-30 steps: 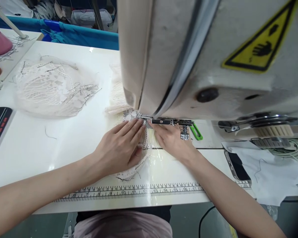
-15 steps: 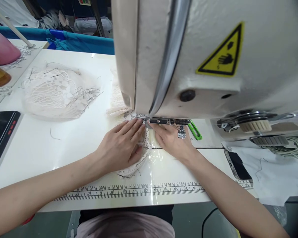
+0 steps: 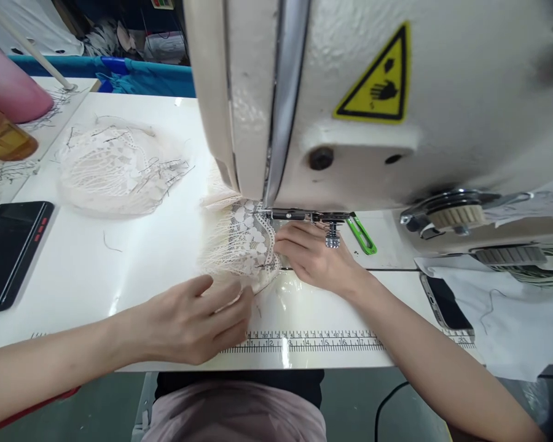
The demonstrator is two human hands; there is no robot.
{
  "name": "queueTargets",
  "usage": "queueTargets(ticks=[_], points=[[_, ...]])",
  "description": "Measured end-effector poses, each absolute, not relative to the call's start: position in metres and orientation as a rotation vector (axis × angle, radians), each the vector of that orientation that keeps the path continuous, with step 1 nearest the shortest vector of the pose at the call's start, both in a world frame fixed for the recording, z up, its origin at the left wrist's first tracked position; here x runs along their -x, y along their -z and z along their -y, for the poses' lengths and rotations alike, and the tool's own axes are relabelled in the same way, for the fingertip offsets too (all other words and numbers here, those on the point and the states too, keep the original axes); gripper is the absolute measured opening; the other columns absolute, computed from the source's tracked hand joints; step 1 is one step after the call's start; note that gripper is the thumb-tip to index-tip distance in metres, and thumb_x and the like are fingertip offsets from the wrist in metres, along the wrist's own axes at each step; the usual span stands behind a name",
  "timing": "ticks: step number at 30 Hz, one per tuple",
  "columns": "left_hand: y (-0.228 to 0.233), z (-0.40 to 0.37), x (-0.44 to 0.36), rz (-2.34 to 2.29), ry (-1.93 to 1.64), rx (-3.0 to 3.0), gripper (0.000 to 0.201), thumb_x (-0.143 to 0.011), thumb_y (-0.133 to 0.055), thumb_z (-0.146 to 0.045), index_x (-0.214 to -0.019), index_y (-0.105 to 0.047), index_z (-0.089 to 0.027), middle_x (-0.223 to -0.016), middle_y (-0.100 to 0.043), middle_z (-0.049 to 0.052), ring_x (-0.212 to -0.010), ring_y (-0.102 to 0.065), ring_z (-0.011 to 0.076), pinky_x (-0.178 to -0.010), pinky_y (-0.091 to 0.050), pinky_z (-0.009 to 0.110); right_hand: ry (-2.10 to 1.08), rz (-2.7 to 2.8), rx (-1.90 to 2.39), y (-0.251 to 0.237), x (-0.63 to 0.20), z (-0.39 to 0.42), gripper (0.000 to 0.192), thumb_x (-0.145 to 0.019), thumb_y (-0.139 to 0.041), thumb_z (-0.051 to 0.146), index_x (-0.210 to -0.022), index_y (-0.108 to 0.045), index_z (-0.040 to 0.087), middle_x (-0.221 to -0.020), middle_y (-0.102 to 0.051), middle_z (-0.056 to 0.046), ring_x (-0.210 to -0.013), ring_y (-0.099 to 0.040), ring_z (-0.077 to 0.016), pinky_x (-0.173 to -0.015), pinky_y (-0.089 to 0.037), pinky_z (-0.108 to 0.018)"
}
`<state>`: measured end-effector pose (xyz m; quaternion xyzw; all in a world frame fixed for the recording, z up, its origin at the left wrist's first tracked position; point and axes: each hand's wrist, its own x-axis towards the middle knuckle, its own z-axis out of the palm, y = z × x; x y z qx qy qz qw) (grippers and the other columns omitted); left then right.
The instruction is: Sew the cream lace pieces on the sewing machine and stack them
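Pinching the near edge of the lace piece (image 3: 242,248) with my left hand (image 3: 198,319), I rest my right hand (image 3: 316,258) flat and open beside the presser foot (image 3: 270,215); those fingertips could drift under the needle if the lace snags

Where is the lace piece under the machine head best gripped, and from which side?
Grip the lace piece at its free near edge, coming from the person's side with the left hand. The far end lies tucked under the sewing machine head, and the right hand covers its right edge.
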<state>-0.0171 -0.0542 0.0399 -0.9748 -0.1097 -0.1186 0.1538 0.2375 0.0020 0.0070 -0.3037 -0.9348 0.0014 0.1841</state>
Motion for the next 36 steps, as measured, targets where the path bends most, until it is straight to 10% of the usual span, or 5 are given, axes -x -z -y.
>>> queueTargets(ticks=[5,10,14,26,36], points=[[-0.038,0.063,0.026,0.657,0.502,2.848,0.023,-0.089,-0.047,-0.003,-0.103,-0.064,-0.011,-0.107,-0.071,0.011,-0.092,-0.067,0.0214,-0.057,-0.052,0.029,-0.142,2.619,0.806,0.002,-0.240,-0.007,0.031,-0.080,-0.040,0.002,-0.090,-0.063,0.020,-0.101,-0.066,-0.003,-0.093,-0.057,-0.0167,-0.076,-0.042,-0.033],[-0.064,0.041,0.019,1.269,0.548,2.901,0.020,-0.102,-0.035,-0.025,-0.106,-0.053,-0.018,-0.087,-0.070,0.002,-0.053,-0.060,0.0103,-0.039,-0.037,0.023,-0.236,2.533,0.704,0.005,-0.239,-0.009,0.018,-0.084,-0.047,0.011,-0.090,-0.061,0.020,-0.100,-0.067,-0.003,-0.093,-0.058,-0.0169,-0.074,-0.044,-0.033],[-0.056,0.020,0.006,1.046,0.433,3.113,0.028,-0.096,-0.051,-0.042,-0.106,-0.054,-0.016,-0.086,-0.066,0.004,-0.073,-0.064,0.0175,-0.058,-0.049,0.028,-0.202,2.494,0.659,-0.002,-0.239,-0.008,0.015,-0.086,-0.050,0.012,-0.084,-0.061,0.022,-0.093,-0.070,0.001,-0.089,-0.060,-0.0149,-0.072,-0.045,-0.030],[-0.018,0.013,-0.005,0.706,0.684,2.747,0.013,-0.091,-0.053,-0.008,-0.084,-0.060,-0.016,-0.066,-0.059,-0.001,-0.055,-0.049,0.0124,-0.052,-0.036,0.030,-0.170,2.525,0.585,0.004,-0.243,-0.009,0.013,-0.092,-0.054,0.018,-0.102,-0.062,0.022,-0.105,-0.071,-0.001,-0.106,-0.063,-0.0158,-0.092,-0.053,-0.036],[-0.006,0.018,-0.001,0.759,0.733,2.879,0.024,-0.094,-0.048,-0.014,-0.113,-0.062,-0.010,-0.120,-0.068,0.012,-0.118,-0.062,0.0226,-0.098,-0.055,0.035,-0.262,2.532,0.660,-0.003,-0.241,-0.008,0.019,-0.093,-0.052,0.017,-0.102,-0.065,0.028,-0.097,-0.074,0.004,-0.098,-0.068,-0.0122,-0.097,-0.056,-0.035]])
